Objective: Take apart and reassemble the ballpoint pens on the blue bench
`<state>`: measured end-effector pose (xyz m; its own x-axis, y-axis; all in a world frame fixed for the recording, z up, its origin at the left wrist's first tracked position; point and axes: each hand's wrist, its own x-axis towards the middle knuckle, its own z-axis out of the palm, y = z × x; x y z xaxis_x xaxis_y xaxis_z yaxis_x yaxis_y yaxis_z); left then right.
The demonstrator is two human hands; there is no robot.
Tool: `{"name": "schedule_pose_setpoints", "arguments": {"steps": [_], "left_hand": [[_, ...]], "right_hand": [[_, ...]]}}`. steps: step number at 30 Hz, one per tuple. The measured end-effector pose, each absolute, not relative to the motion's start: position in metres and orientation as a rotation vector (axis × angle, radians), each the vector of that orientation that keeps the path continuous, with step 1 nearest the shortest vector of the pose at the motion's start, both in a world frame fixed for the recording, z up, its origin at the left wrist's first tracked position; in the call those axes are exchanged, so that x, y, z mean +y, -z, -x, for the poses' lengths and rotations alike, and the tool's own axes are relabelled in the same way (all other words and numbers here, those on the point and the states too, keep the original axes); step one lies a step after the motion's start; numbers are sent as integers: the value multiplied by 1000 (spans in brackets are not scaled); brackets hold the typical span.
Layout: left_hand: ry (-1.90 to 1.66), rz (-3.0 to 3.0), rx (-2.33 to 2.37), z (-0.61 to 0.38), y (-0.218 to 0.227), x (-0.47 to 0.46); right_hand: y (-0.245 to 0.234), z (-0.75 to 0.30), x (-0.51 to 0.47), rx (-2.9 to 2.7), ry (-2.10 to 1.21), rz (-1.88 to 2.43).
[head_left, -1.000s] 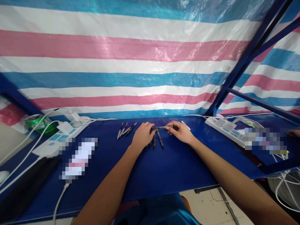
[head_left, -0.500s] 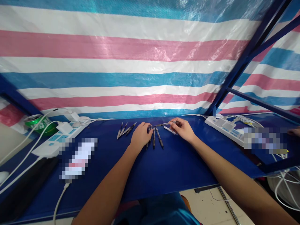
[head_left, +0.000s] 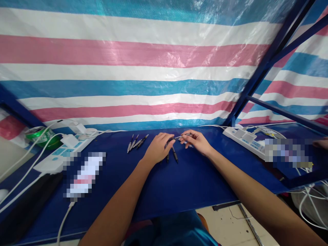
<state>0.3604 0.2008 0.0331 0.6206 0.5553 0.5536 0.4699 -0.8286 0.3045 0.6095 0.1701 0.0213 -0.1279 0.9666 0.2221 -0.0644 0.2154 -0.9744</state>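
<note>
Both my hands meet over the middle of a blue table [head_left: 179, 184]. My left hand [head_left: 157, 147] and my right hand [head_left: 196, 141] pinch the two ends of one dark pen [head_left: 177, 137], held level just above the tabletop. Under my hands lie a few more dark pens [head_left: 175, 155], partly hidden by my left hand. Another small group of pens [head_left: 135, 142] lies on the table a little to the left, apart from my hands.
A white power strip [head_left: 61, 152] with plugs and white cables sits at the left, a green can [head_left: 38, 135] behind it. Another white power strip [head_left: 243, 139] lies at the right. A striped tarp forms the back wall; blue frame bars rise at the right.
My left hand came back onto the pen, so both hands hold it again. My right hand drew slightly left and lifted the pen off the table.
</note>
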Motion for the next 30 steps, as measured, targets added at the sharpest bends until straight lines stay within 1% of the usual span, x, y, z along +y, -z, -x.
{"name": "schedule_pose_setpoints", "arguments": {"steps": [3, 8, 12, 17, 22, 30], "left_hand": [[-952, -2792, 760, -365, -33, 198], [-889, -2825, 769, -364, -28, 202], [-765, -2772, 875, -362, -32, 199], [-740, -2694, 1029, -361, -35, 197], [-628, -2702, 1164, -358, -34, 200], [-784, -2476, 1540, -355, -29, 206]], "right_hand": [[-19, -607, 169, -1437, -1219, 890], [-17, -605, 170, -1516, -1201, 915], [-17, -605, 171, -1507, -1166, 970], [-15, -608, 174, -1496, -1124, 1012], [-13, -609, 176, -1488, -1103, 1027], [-18, -609, 173, -1501, -1062, 1078]]}}
